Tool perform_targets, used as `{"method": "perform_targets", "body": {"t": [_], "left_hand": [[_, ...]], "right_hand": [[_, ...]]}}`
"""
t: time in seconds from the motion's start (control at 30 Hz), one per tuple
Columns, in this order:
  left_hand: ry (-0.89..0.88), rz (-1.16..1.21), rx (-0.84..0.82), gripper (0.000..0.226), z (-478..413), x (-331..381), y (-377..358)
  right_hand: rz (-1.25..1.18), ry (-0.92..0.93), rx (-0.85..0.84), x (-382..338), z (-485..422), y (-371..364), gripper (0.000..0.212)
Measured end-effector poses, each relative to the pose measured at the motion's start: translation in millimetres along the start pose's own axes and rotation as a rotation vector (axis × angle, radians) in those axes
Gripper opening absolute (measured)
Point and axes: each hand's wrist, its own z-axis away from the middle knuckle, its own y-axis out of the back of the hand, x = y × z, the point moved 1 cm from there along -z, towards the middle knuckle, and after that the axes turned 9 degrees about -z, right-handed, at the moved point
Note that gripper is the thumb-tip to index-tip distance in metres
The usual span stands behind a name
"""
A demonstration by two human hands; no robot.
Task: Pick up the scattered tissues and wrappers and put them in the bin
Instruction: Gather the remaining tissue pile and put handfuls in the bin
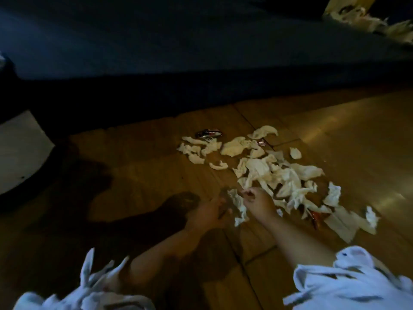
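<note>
Several crumpled white tissues (271, 173) lie scattered over the wooden floor (145, 166). A shiny dark wrapper (209, 133) sits at the far edge of the pile, and a reddish wrapper (315, 217) lies near its right side. My right hand (259, 203) reaches into the near side of the pile with its fingers curled, pinching a tissue. One crumpled tissue (239, 206) hangs between my two hands. My left hand (210, 212) is blurred, with its fingers curled around that tissue. No bin is clearly visible.
A dark sofa or bed (156, 45) runs across the back. A pale flat object (20, 151) lies at the left edge. More pale crumpled material (375, 21) shows at the top right. Ragged white sleeves (348, 285) fill the bottom corners.
</note>
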Motion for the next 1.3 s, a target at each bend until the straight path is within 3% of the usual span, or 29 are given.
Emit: {"method": "perform_targets", "body": {"t": [0.17, 0.27, 0.37, 0.43, 0.5, 0.57, 0.67, 0.77, 0.87, 1.07, 1.3], "left_hand": [[-0.071, 0.062, 0.019, 0.037, 0.0, 20.1, -32.7], [-0.101, 0.015, 0.098, 0.044, -1.0, 12.2, -46.6], [-0.038, -0.065, 0.122, 0.046, -0.9, 3.1, -47.1], [-0.052, -0.012, 0.140, 0.071, -5.0, -3.3, -50.8], [0.001, 0.080, 0.068, 0.056, -10.3, -5.7, -53.2], [0.083, 0.114, 0.051, 0.037, -20.8, -7.2, -51.9], [0.136, 0.075, 0.118, 0.039, -39.1, -5.1, -44.6], [0.151, -0.002, 0.135, 0.046, -53.5, -4.5, -31.6], [0.166, -0.271, 0.139, 0.053, -68.7, -3.0, -7.5], [0.233, 0.096, 0.256, 0.071, -127.2, -41.0, 38.9], [0.269, -0.243, 0.046, 0.091, -184.1, -78.8, 48.9]], "right_hand": [[0.264, 0.066, -0.239, 19.5, -4.4, -8.0, 0.050], [0.281, 0.118, -0.354, 28.0, 2.1, -12.3, 0.041], [0.236, 0.123, -0.207, 52.1, 0.6, 8.4, 0.029], [0.089, 0.025, -0.009, 72.8, -2.0, 34.5, 0.029], [-0.057, -0.063, 0.262, 94.1, -8.5, 60.4, 0.036], [-0.091, -0.164, 0.388, 113.8, -17.8, 78.8, 0.035], [-0.065, -0.205, 0.384, 123.5, -31.2, 83.1, 0.013], [-0.009, -0.183, 0.274, 117.5, -30.9, 65.7, 0.015], [-0.012, -0.103, 0.189, 111.6, -28.0, 44.8, 0.016], [-0.021, 0.000, 0.054, 98.8, -34.2, 24.6, 0.019], [-0.020, 0.026, 0.077, 104.6, -42.3, 24.2, 0.018]]}}
